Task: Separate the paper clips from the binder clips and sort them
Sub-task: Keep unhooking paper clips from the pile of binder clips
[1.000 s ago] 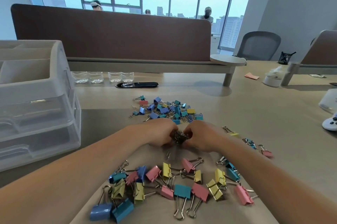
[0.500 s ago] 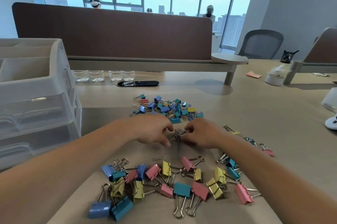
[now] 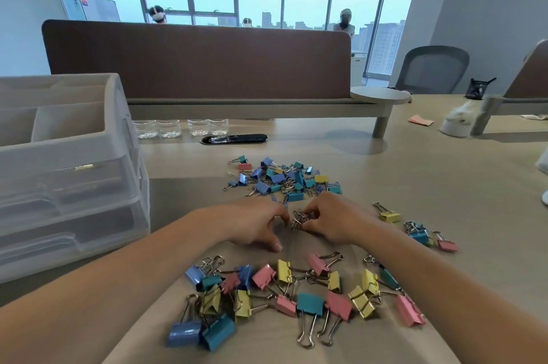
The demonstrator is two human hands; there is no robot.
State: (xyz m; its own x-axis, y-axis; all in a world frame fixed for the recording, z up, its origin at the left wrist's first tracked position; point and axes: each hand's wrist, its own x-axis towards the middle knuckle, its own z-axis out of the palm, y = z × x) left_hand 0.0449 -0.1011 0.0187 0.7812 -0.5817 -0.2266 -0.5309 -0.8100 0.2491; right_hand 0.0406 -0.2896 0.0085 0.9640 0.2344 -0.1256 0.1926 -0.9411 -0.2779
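The left hand has drawn off the paper clips; its fingers are loosely curled, one tip on the table. The right hand pinches the cluster, between the mixed pile and the large binder clips.

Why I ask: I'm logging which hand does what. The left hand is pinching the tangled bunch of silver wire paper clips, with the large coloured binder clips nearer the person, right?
Wrong hand: the head view shows the right hand pinching the bunch of silver wire paper clips; the left hand is beside it, not gripping it. The large coloured binder clips do lie nearer the person.
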